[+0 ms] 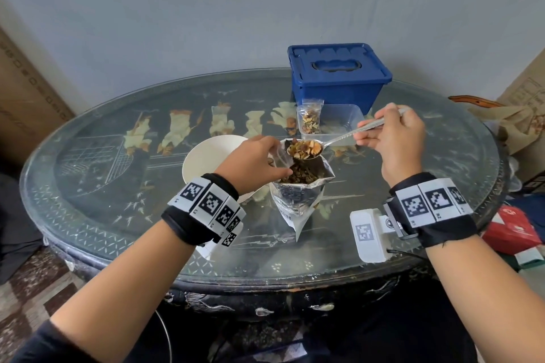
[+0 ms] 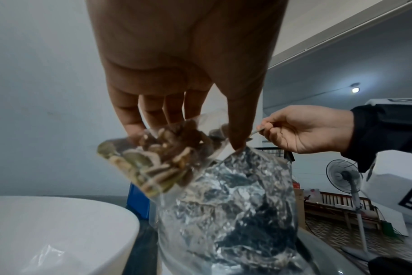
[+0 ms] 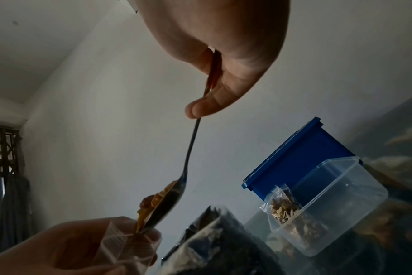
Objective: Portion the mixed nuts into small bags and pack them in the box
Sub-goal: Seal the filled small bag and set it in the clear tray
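Glass oval table [image 1: 118,215], crinkled foil pouch [image 1: 298,200], steel spoon [image 1: 333,141]

Blue box [image 1: 339,79], white bowl [image 1: 203,156], silver foil pouch [image 1: 298,200], checkered black-and-white wristbands [image 1: 206,203]

Soft daylight overhead; wrist views dim, backlit, edges bowed.

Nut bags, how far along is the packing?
Done: one filled small bag stands in the clear tub. In hand: the left hand holds a second bag open while the right hand brings a loaded spoon. Left: the blue box is still lidded.
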